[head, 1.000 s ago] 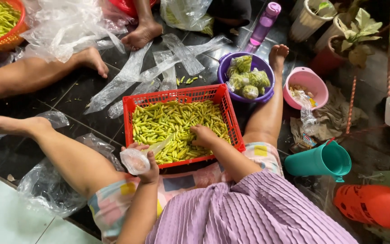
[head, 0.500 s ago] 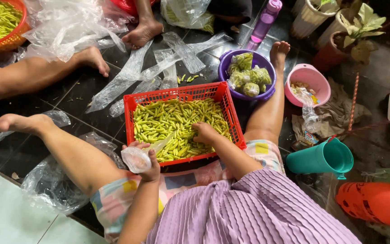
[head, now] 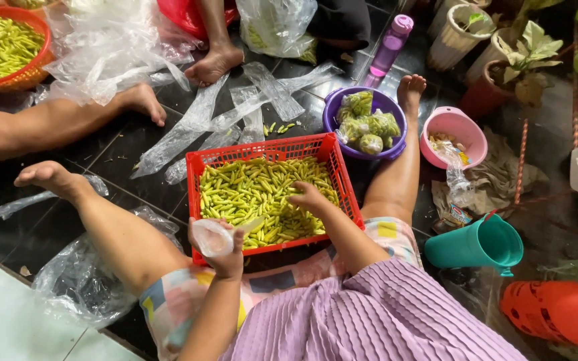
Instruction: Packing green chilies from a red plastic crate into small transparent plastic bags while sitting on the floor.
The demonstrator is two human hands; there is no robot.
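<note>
So we've got the right hand (head: 309, 198) resting loosely open on the green chillies (head: 255, 194) mid-basket, while the left hand (head: 225, 251) grips a clear plastic bag (head: 210, 237) at the red basket (head: 332, 170)'s near-left corner

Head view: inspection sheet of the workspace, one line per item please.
Surface: dark tiled floor, pale tiles at lower left.
Job's things: red basket of green chillies; purple bowl holding filled bags.
Clutter: clear plastic bags, pink bowl, teal jug, purple bottle.
Grippers: left hand holds a small clear bag; right hand rests on the chillies.
Cables: nothing seen.
Surroundings: other people's feet, orange basket of chillies, potted plants.
</note>
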